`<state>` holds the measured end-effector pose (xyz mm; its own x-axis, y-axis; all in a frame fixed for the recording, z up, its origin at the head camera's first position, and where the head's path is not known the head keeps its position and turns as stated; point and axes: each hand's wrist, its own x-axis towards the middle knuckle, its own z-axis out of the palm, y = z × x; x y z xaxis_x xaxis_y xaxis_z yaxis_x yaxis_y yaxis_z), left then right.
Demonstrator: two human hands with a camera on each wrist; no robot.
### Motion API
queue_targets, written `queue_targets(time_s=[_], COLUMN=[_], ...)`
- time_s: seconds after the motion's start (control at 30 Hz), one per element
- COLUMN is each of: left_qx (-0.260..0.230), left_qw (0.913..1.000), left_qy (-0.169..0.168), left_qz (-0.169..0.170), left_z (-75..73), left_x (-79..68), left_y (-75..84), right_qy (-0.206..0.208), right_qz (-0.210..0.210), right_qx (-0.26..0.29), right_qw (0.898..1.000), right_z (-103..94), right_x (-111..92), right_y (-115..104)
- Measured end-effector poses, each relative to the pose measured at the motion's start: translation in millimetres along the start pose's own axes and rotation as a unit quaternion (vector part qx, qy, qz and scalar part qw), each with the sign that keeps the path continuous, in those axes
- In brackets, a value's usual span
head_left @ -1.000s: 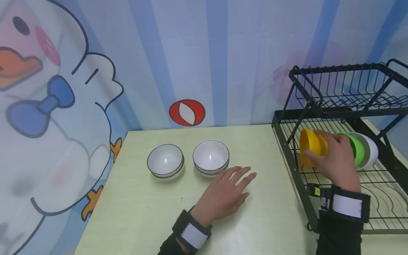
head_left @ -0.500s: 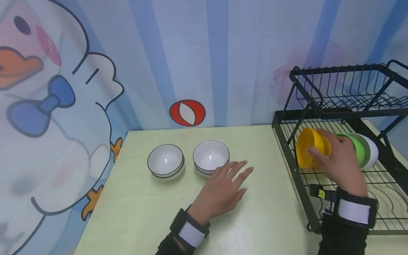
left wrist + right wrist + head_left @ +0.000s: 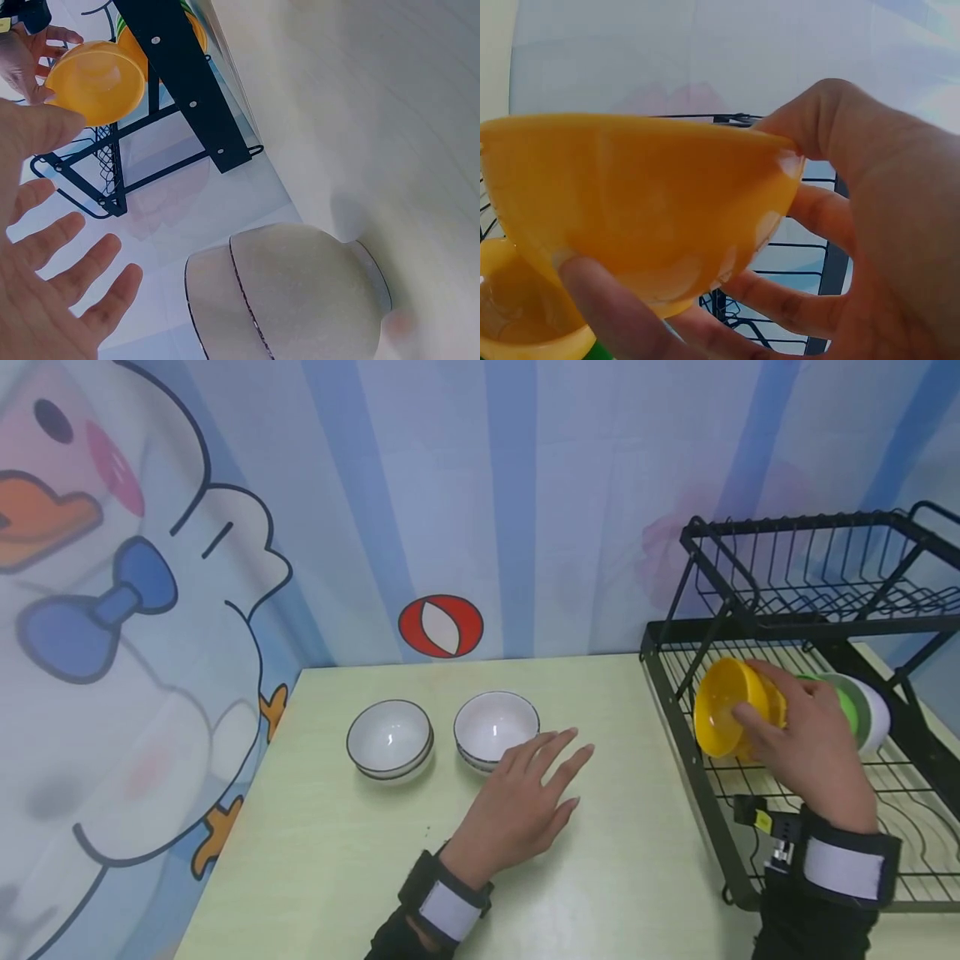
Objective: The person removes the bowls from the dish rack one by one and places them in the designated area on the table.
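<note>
My right hand (image 3: pixel 821 756) grips a yellow bowl (image 3: pixel 716 706) by its rim, thumb inside and fingers round the outside. The bowl tilts with its mouth to the left, above the lower tier of a black dish rack (image 3: pixel 690 777). Just behind it in the right wrist view sits a second yellow bowl (image 3: pixel 529 319). Partly hidden by the hand, a green bowl (image 3: pixel 848 710) and a white bowl (image 3: pixel 874 717) stand on edge farther right. My left hand (image 3: pixel 513 814) hovers with fingers spread, holding nothing, beside stacked white bowls (image 3: pixel 497 727) with dark rims.
Another stack of white bowls (image 3: pixel 390 739) stands left of the first on the pale table (image 3: pixel 315 860). The rack's upper tier (image 3: pixel 825 585) overhangs the back of its lower one. A printed blue curtain (image 3: pixel 570 527) hangs behind the table.
The held yellow bowl has moved slightly left, and its mouth has turned more toward the camera. My right wrist has swung right and down. The left hand has drifted slightly up and left.
</note>
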<state>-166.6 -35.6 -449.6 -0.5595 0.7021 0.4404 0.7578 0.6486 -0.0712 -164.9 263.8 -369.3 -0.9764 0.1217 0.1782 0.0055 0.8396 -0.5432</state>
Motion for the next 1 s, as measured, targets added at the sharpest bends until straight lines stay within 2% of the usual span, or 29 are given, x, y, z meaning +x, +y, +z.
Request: queue_targets(time_s=[0.23,0.47,0.7,0.93,1.0], left_qx=[-0.002,-0.002,0.006,0.006,0.005], left_qw=[1.0,1.0,0.9996,0.9987,0.9983], left_qy=[0.005,0.004,0.013,0.032,0.038], left_qz=[-0.002,-0.006,-0.022,-0.039,-0.044], left_z=[-0.1,-2.8,-8.2,-14.4,-16.4], left_x=[0.4,0.6,-0.7,-2.3,-3.4], left_y=[-0.5,-1.9,-10.9,-20.4,-22.0], right_qy=[-0.007,-0.02,-0.026,-0.061,-0.061], right_qz=[0.002,-0.027,-0.051,-0.048,-0.055], right_qx=[0.01,0.042,0.09,0.134,0.131], right_qw=[1.0,0.999,0.994,0.988,0.988], right_z=[1.8,4.5,9.8,19.0,20.9], right_x=[0.3,0.4,2.4,5.5,6.4], right_y=[-6.6,-14.6,-23.1,-31.3,-33.0])
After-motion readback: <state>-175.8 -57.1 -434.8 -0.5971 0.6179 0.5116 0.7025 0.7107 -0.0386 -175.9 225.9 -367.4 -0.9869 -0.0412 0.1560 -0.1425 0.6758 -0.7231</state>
